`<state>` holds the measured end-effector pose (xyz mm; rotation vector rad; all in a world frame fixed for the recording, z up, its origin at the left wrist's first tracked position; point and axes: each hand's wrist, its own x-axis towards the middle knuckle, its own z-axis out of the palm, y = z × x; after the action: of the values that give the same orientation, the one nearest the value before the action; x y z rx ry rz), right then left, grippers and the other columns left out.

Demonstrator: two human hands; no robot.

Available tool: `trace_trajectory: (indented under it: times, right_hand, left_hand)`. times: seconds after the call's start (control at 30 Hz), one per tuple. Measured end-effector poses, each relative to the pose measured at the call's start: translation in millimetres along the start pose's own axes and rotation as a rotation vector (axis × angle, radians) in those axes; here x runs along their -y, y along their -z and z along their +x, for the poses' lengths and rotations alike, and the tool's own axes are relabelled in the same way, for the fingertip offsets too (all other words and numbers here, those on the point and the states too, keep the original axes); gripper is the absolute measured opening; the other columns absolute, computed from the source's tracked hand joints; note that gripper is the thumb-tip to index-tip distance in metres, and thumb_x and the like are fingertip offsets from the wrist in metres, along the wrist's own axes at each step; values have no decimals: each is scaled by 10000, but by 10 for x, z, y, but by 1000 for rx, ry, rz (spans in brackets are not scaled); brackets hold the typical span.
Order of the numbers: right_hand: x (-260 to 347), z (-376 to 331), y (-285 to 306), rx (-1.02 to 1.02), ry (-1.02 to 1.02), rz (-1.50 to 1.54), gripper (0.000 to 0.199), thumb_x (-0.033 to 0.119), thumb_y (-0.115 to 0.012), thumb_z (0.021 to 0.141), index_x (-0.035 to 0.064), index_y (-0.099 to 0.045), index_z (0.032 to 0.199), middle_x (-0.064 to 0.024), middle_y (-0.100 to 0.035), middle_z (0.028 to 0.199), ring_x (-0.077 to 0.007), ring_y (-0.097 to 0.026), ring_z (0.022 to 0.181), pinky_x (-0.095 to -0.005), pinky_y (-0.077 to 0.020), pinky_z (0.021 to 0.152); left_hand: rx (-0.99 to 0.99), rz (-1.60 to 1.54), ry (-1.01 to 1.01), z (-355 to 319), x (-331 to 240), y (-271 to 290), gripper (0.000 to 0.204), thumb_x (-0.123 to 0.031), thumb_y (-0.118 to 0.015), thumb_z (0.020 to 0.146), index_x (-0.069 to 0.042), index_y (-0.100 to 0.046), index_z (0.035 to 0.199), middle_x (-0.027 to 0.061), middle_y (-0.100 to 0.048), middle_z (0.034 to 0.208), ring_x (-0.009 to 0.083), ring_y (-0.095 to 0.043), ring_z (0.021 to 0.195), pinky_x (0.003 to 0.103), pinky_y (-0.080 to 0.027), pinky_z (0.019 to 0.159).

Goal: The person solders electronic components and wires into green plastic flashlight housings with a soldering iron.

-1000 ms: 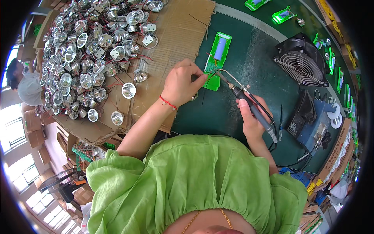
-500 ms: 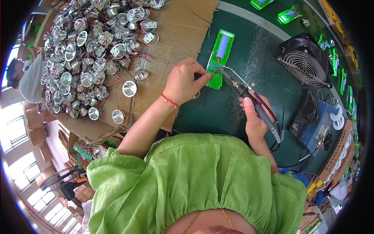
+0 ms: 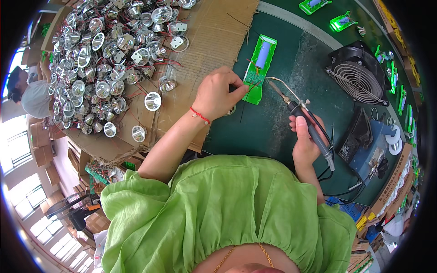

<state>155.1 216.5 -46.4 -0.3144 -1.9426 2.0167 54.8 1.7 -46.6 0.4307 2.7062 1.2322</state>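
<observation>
A green plastic housing (image 3: 256, 95) lies on the dark green table, holding a blue cylindrical battery cell (image 3: 262, 55) and a small green circuit board (image 3: 253, 78). At the board's left edge my left hand (image 3: 217, 94) is closed in a pinch on a thin dark wire (image 3: 242, 108); its fingertips partly hide the grip. A reflector cup (image 3: 231, 110) shows just under that hand. My right hand (image 3: 306, 141) is wrapped round a soldering iron (image 3: 306, 119) with a thin curved metal tube beside its tip. The tip is off the board, to its right.
Many silver reflector cups with red wires (image 3: 102, 88) are heaped on cardboard (image 3: 207, 41) at left. A black fan (image 3: 357, 75) stands at right, near a blue soldering station (image 3: 373, 152) and a solder spool (image 3: 393, 140). More green housings (image 3: 342, 22) line the far side.
The soldering iron has drawn back from the circuit board, to the right, with my right hand. My left hand has stayed beside the board.
</observation>
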Motion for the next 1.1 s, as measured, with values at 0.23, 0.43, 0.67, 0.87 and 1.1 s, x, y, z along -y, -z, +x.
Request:
trace_trajectory:
  times: [0.23, 0.43, 0.67, 0.87, 1.1]
  right_hand:
    - [-11, -6, 11, 29, -32, 13, 229, 25, -650, 840, -64, -586, 1041, -151, -670, 847, -132, -631, 719, -234, -515, 658]
    - [-33, -9, -36, 44, -45, 39, 227, 23, -656, 834, -55, -593, 1037, -142, -674, 843, -114, -620, 711, -222, -500, 648]
    - [-119, 63, -144, 72, 0, -59, 204, 42, -683, 819, -54, -622, 989, -108, -682, 803, -105, -622, 680, -218, -491, 609]
    - [-148, 67, -162, 104, -2, -77, 189, 43, -676, 825, -52, -626, 981, -104, -681, 791, -102, -617, 658, -217, -487, 603]
    - [-52, 50, -188, 25, -147, 75, 221, 82, -661, 852, -54, -609, 1019, -126, -674, 827, -114, -615, 689, -224, -496, 627]
  left_hand:
    - [10, 2, 30, 6, -25, 11, 168, -173, -706, 771, -8, -675, 780, 84, -598, 802, 191, -580, 675, 302, -445, 591]
    - [-29, -157, 54, -9, 38, 25, 161, -159, -707, 772, -2, -671, 773, 81, -603, 815, 177, -576, 631, 288, -448, 574]
    - [-132, 23, 18, 45, -60, -81, 163, -160, -693, 776, -1, -664, 749, 92, -609, 766, 188, -592, 623, 304, -461, 570]
    - [-156, 53, 34, 52, -93, -94, 164, -161, -689, 768, -5, -660, 726, 88, -599, 739, 204, -588, 600, 315, -458, 564]
    - [-184, 56, 64, 49, -77, -128, 169, -158, -680, 763, -5, -654, 696, 89, -593, 729, 205, -583, 584, 317, -460, 563]
